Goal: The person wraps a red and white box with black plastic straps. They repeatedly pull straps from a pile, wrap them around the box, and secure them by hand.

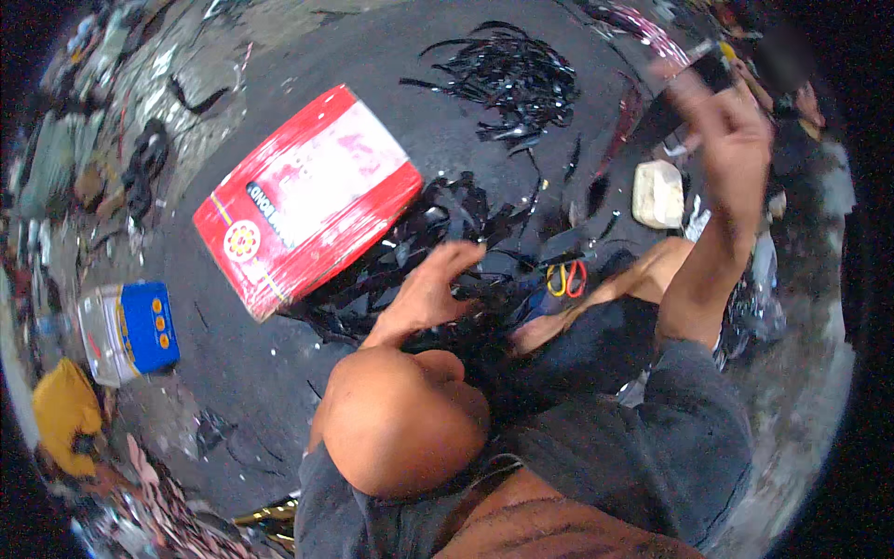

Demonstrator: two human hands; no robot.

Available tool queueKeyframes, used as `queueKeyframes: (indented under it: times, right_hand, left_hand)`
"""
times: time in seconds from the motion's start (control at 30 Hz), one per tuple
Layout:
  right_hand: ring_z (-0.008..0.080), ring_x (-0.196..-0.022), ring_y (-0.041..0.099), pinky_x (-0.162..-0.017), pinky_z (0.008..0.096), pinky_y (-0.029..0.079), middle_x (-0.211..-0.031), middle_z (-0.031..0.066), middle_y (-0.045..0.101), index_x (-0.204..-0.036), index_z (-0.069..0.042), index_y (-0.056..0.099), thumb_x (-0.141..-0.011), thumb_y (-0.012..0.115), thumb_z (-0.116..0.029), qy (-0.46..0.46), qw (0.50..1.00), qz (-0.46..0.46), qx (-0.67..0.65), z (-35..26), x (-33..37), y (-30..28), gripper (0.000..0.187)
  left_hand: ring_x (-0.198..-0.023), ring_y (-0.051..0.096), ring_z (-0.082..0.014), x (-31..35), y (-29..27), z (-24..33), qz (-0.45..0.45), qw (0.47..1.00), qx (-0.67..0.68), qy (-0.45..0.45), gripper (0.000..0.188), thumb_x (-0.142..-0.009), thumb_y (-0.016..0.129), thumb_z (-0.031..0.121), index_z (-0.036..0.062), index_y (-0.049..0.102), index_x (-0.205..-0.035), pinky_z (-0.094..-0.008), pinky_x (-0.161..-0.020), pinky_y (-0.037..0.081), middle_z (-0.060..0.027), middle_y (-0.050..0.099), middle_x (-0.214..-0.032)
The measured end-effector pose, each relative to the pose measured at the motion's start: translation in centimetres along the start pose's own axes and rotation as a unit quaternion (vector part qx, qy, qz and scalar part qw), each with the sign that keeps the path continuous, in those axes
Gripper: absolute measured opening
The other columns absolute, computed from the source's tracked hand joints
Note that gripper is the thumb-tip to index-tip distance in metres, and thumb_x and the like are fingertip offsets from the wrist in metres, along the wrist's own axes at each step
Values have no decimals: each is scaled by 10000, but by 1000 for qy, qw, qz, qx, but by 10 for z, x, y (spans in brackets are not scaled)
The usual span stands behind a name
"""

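Observation:
My left hand [430,291] is open above a heap of shiny black strips [466,210], its fingers spread. It holds nothing that I can see. My right hand [726,126] is raised at the upper right, smeared by motion, with a dark piece behind its fingers. Whether it grips that piece I cannot make out. A pair of scissors [566,279] with red and yellow handles lies among the strips by my foot [535,334]. To the left of the heap, a large red and white box [317,196] lies at a slant, touching some strips.
Beyond the heap sits a second bundle of black strips [521,79]. A whitish block-shaped thing [657,194] lies below my raised hand. At the left stand a blue and white tin [140,328] and a yellow cloth-like thing [65,419]. Scraps litter the dark floor's edges.

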State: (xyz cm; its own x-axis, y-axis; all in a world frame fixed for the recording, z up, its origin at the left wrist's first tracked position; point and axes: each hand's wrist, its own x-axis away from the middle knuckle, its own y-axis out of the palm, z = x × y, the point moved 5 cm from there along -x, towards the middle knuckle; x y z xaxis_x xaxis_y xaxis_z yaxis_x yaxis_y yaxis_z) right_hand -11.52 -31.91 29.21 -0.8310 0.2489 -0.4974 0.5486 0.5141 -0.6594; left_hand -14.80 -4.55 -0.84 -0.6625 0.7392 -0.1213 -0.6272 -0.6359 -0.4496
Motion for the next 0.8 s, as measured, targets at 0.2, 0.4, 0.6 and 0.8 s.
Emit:
queueKeyframes:
  times: [0.2,0.4,0.6,0.8]
  right_hand:
    - [92,-747,661,-671,266,542,-865,39,749,-953,6,755,-881,764,-94,31,819,-483,-307,-71,84,150,124]
    - [68,-607,584,-539,215,450,-819,20,718,-1017,-39,773,-905,758,-155,29,914,-84,-395,-38,-21,152,161]
    - [36,-740,534,-606,188,419,-930,-21,695,-1121,-35,751,-923,756,-204,146,873,-308,-350,21,-35,249,261]
    - [62,-737,644,-606,221,485,-901,5,744,-1052,-91,782,-854,814,-261,128,863,-408,-269,19,-12,331,263]
  left_hand:
    - [-1355,485,-227,-20,-74,73,116,855,498,84,928,-670,929,127,12,467,-1468,-396,-1133,406,-129,514,-1444]
    - [-628,614,-101,63,-85,19,138,885,353,-270,116,-921,726,98,-8,699,-958,-276,-598,494,-23,669,-737]
    - [-766,687,-140,192,-190,28,293,898,18,-329,197,-803,779,2,-31,717,-988,-316,-718,558,-62,731,-846]
    - [-907,734,-277,306,-284,32,257,670,-454,-529,186,-883,699,123,56,737,-1052,-371,-790,559,-160,740,-993]
